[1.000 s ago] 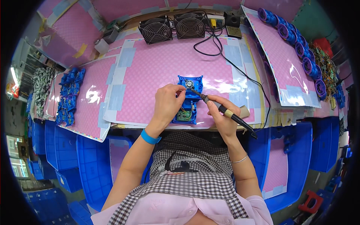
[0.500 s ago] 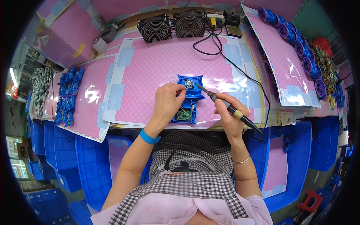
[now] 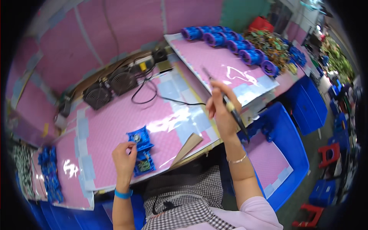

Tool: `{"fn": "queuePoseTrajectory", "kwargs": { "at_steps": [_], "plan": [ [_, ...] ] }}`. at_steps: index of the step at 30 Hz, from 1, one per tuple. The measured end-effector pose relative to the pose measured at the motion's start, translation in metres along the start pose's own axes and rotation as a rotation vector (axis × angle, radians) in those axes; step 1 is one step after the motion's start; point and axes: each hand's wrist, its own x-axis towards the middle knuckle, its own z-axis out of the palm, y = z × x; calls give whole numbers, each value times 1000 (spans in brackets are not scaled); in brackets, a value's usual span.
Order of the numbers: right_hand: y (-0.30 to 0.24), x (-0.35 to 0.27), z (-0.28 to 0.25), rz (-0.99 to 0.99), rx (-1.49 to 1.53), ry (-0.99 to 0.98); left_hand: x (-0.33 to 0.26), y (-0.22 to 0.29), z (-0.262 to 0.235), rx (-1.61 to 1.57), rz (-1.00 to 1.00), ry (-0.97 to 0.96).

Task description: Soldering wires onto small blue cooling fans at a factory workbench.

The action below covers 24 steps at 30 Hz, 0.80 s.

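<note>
My right hand (image 3: 225, 111) is raised over the right side of the table, closed round a soldering iron (image 3: 231, 108). The iron's tip points up and away and is smeared by motion. My left hand (image 3: 123, 159) pinches its fingers together at the left edge of a blue plastic housing (image 3: 143, 138). What lies between those fingertips is too small to make out. A round silvery part (image 3: 137, 137) sits in the housing. Just nearer to me is a second blue housing piece with a green circuit board (image 3: 144, 165) in it.
Two black fans (image 3: 122, 80) stand at the back, beside the iron's black cable (image 3: 156, 94). Blue-purple round housings (image 3: 251, 56) line a raised board at right, by a heap of wired parts (image 3: 268, 48). A blue bin (image 3: 297, 163) stands below right. A tan wedge-shaped piece (image 3: 188, 148) lies on the table.
My view has turned to the right. The soldering iron has moved from the housing up and to the right in my right hand. My left hand has stayed by the housing.
</note>
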Motion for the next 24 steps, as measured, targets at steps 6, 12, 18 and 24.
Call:
{"fn": "queuePoseTrajectory", "kwargs": {
  "at_steps": [6,12,18,24],
  "plan": [
    [48,148,-108,-443,-456,491,-12,52,1,109,52,11],
    [137,260,-139,-527,-1020,468,-12,47,-4,421,38,-216],
    [213,285,-280,-230,-1237,464,8,9,12,410,-156,-243],
    [211,291,-331,-518,-974,508,-3,-136,-110,743,-312,22]
  ]
}}
